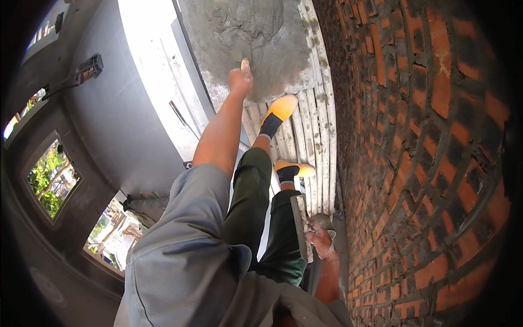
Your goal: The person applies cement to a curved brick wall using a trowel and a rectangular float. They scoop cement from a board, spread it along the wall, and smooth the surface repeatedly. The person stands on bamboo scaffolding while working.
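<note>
My left hand (241,82) reaches forward and is closed round a short, light-coloured tool handle (245,64). The tool's far end cannot be made out against the wet grey mortar (245,32), which is spread thickly over a flat board. Low on the right, close to the brick wall, my right hand (320,242) grips a long, narrow plastering float (300,226), seen nearly edge-on. A grey, mortar-coloured lump (322,220) shows just beyond these fingers; whether it is part of the tool I cannot tell.
I stand in yellow-and-black shoes (281,108) on a platform of pale poles (316,141). Rough brickwork (414,163) rises close on the right. To the left are a smooth grey wall (122,103), a white panel (163,71) beside the platform, and window openings (53,177).
</note>
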A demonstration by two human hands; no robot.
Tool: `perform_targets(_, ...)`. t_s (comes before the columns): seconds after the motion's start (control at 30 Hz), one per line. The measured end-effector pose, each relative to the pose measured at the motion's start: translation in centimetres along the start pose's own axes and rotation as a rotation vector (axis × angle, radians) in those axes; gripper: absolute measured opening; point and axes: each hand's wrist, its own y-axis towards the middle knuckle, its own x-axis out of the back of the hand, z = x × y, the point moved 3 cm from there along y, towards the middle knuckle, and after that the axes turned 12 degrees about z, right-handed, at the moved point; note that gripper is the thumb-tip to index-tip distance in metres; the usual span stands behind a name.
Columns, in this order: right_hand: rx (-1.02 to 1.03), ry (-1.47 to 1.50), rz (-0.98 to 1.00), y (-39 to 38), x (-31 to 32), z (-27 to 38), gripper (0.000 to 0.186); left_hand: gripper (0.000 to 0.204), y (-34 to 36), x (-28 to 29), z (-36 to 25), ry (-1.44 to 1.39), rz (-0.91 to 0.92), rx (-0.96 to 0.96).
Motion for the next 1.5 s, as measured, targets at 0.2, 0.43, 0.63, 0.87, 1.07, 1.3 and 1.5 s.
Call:
perform_targets(0.2, 0.055, -0.014, 0.006, -0.5, 0.5, 0.4, 0.082, 0.050, -0.7, 1.4, -2.9, -0.324, 0.223, 0.009)
perform_targets(0.43, 0.189, 0.017, 0.034, -1.1, 1.3, 0.4, 0.090, 0.056, -7.2, 3.6, -0.8, -0.497, 0.317, -0.016)
perform_targets(0.63, 0.248, 0.126, 0.064, -5.6, 0.0, 0.7, 0.095, 0.057, -17.3, 6.8, -2.4, -0.387, 0.207, -0.182)
perform_targets(0.87, 0.332, 0.057, -0.063, -15.3, -1.9, -1.7, 0.097, 0.047, -31.9, 12.6, -4.8, -0.263, 0.318, -0.268)
perform_targets(1.07, 0.467, 0.185, -0.146, -24.5, -2.6, -9.0, 0.087, 0.040, -45.4, 15.3, -6.4, 0.080, 0.546, -0.328)
perform_targets(1.3, 0.877, 0.677, -0.267, -31.3, -4.2, -25.0, 0.065, 0.048, -61.8, 11.5, -10.1, 0.680, 0.875, -0.461)
perform_targets(1.5, 1.253, 1.335, -0.340, -30.3, -7.6, -38.6, 0.063, 0.040, -77.4, 1.9, -12.7, 1.188, 1.225, -0.637)
